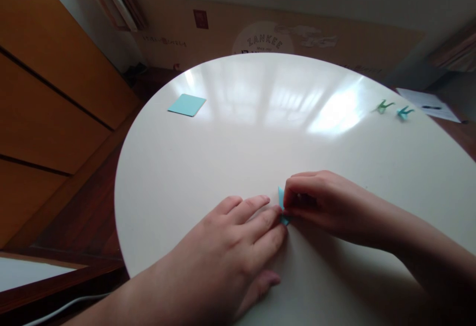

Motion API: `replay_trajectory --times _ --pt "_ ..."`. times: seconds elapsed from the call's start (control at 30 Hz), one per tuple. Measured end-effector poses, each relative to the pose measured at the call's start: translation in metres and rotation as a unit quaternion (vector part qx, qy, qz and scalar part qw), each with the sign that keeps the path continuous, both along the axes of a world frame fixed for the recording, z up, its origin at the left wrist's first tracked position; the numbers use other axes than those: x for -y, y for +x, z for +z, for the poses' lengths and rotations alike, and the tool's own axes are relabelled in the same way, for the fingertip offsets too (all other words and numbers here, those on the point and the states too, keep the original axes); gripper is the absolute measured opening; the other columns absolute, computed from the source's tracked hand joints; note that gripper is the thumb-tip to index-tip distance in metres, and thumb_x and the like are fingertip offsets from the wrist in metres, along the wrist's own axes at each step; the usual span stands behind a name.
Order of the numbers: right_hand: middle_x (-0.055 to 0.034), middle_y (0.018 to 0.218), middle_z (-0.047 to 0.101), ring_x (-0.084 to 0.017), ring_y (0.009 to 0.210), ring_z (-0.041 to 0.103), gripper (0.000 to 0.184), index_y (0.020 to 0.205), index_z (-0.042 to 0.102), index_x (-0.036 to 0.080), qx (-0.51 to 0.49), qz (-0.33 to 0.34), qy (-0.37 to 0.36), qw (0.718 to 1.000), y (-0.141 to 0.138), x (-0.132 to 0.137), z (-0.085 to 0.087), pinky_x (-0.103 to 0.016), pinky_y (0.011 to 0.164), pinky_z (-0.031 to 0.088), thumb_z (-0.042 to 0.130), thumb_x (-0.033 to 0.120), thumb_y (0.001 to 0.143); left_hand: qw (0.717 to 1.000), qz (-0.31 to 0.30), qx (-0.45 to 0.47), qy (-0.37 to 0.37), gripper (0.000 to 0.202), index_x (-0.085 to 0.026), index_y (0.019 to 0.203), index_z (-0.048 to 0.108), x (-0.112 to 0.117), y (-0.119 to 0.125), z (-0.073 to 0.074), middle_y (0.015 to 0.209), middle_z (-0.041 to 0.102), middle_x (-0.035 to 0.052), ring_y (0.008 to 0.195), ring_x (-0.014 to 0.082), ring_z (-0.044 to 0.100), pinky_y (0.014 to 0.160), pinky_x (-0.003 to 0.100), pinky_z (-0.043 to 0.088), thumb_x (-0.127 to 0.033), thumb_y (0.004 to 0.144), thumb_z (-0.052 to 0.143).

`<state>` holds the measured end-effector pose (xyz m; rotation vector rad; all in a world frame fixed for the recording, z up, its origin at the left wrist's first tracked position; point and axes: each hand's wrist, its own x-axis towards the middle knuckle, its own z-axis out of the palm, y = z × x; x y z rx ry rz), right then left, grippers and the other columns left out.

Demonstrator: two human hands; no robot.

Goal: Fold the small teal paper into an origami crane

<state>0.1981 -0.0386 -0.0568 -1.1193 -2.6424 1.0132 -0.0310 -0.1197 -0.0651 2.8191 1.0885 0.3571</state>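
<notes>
Round glossy white table (238,133), with a big brown cardboard box (260,38) behind it. The left hand (230,246) lies flat, fingers straight and close together, tips pressing down on a little blue folded paper (281,198). The right hand (323,202) is curled, with thumb and fingertips pinched on that same paper, right where both sets of fingertips meet.

Honestly I'd keep the left tips pinning it and run the pinch slowly along the edge for a sharp crease, since thin paper probably slides on a top that slick.

Well beyond the left fingers there's a flat, pale blue square sheet (186,104). Far past the right knuckles sit two tiny pointy green-blue folded pieces (385,106).
</notes>
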Motion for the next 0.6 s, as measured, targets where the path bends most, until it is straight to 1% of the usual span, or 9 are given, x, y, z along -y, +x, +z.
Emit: replay_trajectory --times 0.1,0.2,0.27,0.33,0.43,0.53,0.6 --pt "0.003 0.076 0.064 -0.01 0.065 0.055 0.011 0.08 0.065 0.02 -0.024 0.014 -0.001 1.0 0.004 -0.001 0.002 -0.021 0.06 0.041 0.063 0.013 0.089 1.0 -0.001 -0.005 0.002 0.046 -0.021 0.133 0.062 0.003 0.001 0.001 0.141 0.062 0.0073 0.126 0.0269 0.055 0.106 0.041 0.039 -0.05 0.098 0.053" --pt "0.0017 0.082 0.065 -0.011 0.072 0.059 0.01 0.087 0.068 0.022 -0.038 0.045 0.01 0.998 0.009 -0.002 0.005 -0.021 0.066 0.044 0.066 0.012 0.088 1.0 0.008 -0.014 0.015 0.056 -0.017 0.134 0.061 0.01 0.004 0.0 0.142 0.061 0.0095 0.126 0.0288 0.055 0.106 0.043 0.04 -0.057 0.096 0.054" --pt "0.0006 0.086 0.067 -0.013 0.078 0.061 0.012 0.09 0.07 0.023 -0.029 0.058 0.03 0.997 0.012 -0.002 0.006 -0.023 0.071 0.045 0.067 0.011 0.087 0.999 0.027 -0.02 0.024 0.06 -0.016 0.136 0.059 0.016 0.008 -0.003 0.145 0.058 0.0104 0.131 0.0295 0.051 0.111 0.045 0.036 -0.059 0.096 0.052" --pt "-0.0002 0.087 0.067 -0.014 0.079 0.061 0.013 0.09 0.071 0.023 -0.022 0.066 0.047 0.997 0.014 -0.002 0.004 -0.024 0.072 0.045 0.067 0.011 0.088 0.999 0.036 -0.029 0.023 0.061 -0.015 0.14 0.056 0.021 0.011 -0.006 0.149 0.055 0.0115 0.137 0.0301 0.046 0.117 0.047 0.03 -0.058 0.097 0.049" --pt "-0.0004 0.087 0.068 -0.013 0.076 0.061 0.013 0.091 0.073 0.024 -0.038 0.078 0.063 0.994 0.015 -0.004 0.0 -0.024 0.069 0.045 0.066 0.012 0.091 0.998 0.028 -0.05 0.002 0.069 -0.009 0.146 0.05 0.025 0.017 -0.009 0.153 0.048 0.0167 0.144 0.0344 0.037 0.121 0.053 0.021 -0.059 0.098 0.045" --pt "-0.0002 0.086 0.068 -0.013 0.076 0.06 0.01 0.089 0.073 0.024 -0.048 0.087 0.092 0.991 0.013 -0.006 -0.003 -0.024 0.068 0.044 0.067 0.016 0.092 0.997 0.028 -0.061 -0.031 0.077 -0.006 0.149 0.045 0.022 0.021 -0.009 0.155 0.044 0.0208 0.146 0.039 0.034 0.122 0.056 0.019 -0.063 0.097 0.044" --pt "-0.0002 0.085 0.068 -0.014 0.078 0.059 0.01 0.089 0.073 0.024 -0.045 0.09 0.114 0.988 0.011 -0.006 -0.004 -0.025 0.069 0.044 0.067 0.016 0.092 0.997 0.03 -0.055 -0.055 0.079 -0.006 0.148 0.046 0.018 0.022 -0.007 0.154 0.044 0.0218 0.146 0.0405 0.034 0.122 0.056 0.02 -0.065 0.096 0.044"
